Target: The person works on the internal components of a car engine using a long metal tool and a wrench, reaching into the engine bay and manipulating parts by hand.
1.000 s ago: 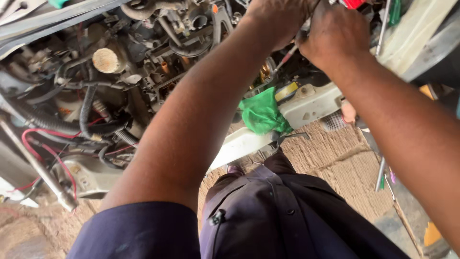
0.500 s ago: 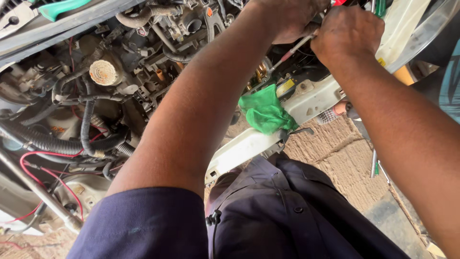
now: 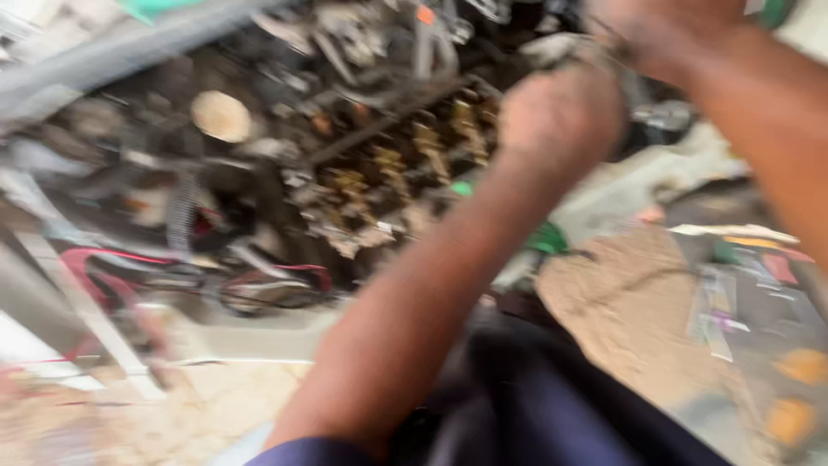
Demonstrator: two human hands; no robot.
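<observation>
Head view is smeared by motion, so fine detail is lost. An open engine [image 3: 388, 164] fills the upper middle — a row of brassy parts along its top, dark hoses and metal around them. The left hand [image 3: 561, 116] sits at the engine's right end, closed into a loose fist just beside those brassy parts; whether it grips anything I cannot tell through the blur. The right hand [image 3: 664, 34] is above and right of it, at the top edge, partly cut off, fingers curled near a thin dark rod-like piece; its hold is not clear either. The two hands are close together, almost touching.

Left of the engine lies a round tan cap [image 3: 222, 115], and lower down red cables [image 3: 129, 259] loop among black hoses. The left forearm crosses the frame diagonally and hides the engine's lower right. A scrap of green cloth [image 3: 548, 239] peeks out beside that arm. Sandy ground [image 3: 638, 302] spreads below right.
</observation>
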